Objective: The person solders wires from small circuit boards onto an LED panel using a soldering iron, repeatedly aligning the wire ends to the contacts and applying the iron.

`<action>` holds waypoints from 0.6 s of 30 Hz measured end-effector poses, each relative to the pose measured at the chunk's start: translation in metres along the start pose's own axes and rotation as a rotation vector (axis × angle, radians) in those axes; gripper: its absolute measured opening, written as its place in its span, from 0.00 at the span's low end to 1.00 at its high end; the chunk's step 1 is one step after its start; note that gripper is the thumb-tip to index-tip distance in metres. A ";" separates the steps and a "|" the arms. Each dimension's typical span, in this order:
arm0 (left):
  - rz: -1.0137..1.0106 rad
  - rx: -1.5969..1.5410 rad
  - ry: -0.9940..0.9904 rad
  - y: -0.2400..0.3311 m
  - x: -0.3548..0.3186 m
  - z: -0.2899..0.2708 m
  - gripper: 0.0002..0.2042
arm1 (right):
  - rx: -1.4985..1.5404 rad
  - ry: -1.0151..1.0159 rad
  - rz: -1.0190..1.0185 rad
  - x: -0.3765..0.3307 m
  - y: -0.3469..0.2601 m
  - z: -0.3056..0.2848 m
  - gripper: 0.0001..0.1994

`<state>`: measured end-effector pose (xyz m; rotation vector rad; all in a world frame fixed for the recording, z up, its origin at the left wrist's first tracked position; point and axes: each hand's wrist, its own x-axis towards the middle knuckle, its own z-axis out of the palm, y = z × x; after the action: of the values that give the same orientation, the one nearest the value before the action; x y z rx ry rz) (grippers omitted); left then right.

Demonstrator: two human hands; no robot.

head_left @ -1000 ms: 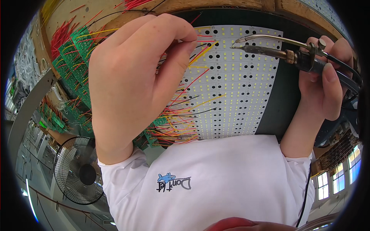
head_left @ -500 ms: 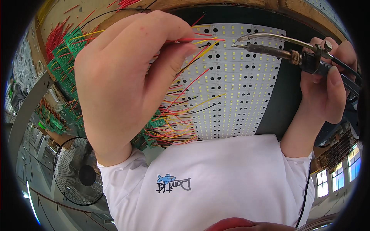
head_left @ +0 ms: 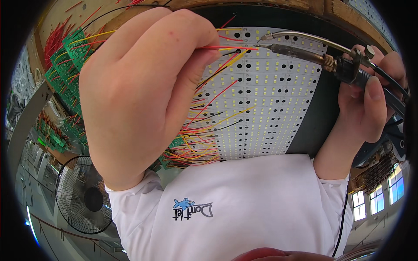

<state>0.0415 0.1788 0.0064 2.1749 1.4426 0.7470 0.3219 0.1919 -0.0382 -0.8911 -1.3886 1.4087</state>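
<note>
Between thumb and forefinger, my left hand (head_left: 135, 87) pinches a red wire (head_left: 233, 47) whose end points right over the white LED board (head_left: 270, 91). My right hand (head_left: 370, 93) is closed round the handle of a soldering iron (head_left: 300, 53), with a thin metal solder feed tube (head_left: 305, 34) clamped along it. The iron's tip lies close to the end of the red wire; whether they touch I cannot tell. Below my left hand, several red, yellow and black wires (head_left: 217, 117) fan across the board from green circuit boards (head_left: 172, 150).
More green circuit boards (head_left: 69, 65) with wires lie at the left, beside a heap of red wires (head_left: 56, 41). A wooden rail (head_left: 300, 5) borders the dark work surface (head_left: 311, 117) at the back. A black fan (head_left: 89, 195) stands at lower left.
The soldering iron has shifted slightly left and up, bringing its tip nearer the red wire's end. My left hand keeps its pinch on the wire and has moved very little.
</note>
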 end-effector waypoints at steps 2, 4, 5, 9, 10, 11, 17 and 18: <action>0.012 0.004 -0.002 -0.005 0.000 -0.003 0.05 | -0.034 0.053 0.030 0.000 -0.004 0.007 0.09; 0.007 0.042 -0.155 -0.012 0.002 -0.010 0.05 | -0.063 0.112 0.074 0.002 -0.005 0.011 0.09; 0.006 0.055 -0.205 -0.015 0.002 -0.012 0.05 | -0.049 0.035 0.007 0.006 -0.003 0.010 0.10; 0.051 0.029 -0.192 -0.018 0.004 -0.013 0.05 | -0.040 -0.048 -0.050 0.007 0.000 0.012 0.10; 0.053 0.027 -0.197 -0.017 0.004 -0.012 0.05 | -0.042 -0.049 -0.049 0.006 0.000 0.012 0.10; 0.055 0.025 -0.202 -0.016 0.004 -0.012 0.05 | -0.040 -0.031 -0.036 0.005 0.000 0.014 0.10; 0.003 -0.019 -0.004 -0.008 0.002 -0.003 0.05 | -0.060 -0.047 0.032 0.004 -0.007 0.017 0.10; 0.008 0.009 -0.111 -0.011 0.003 -0.007 0.05 | -0.071 -0.038 0.050 0.004 -0.007 0.017 0.11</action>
<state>0.0301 0.1863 0.0057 2.1931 1.3848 0.6132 0.3051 0.1901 -0.0287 -0.9547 -1.4620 1.4279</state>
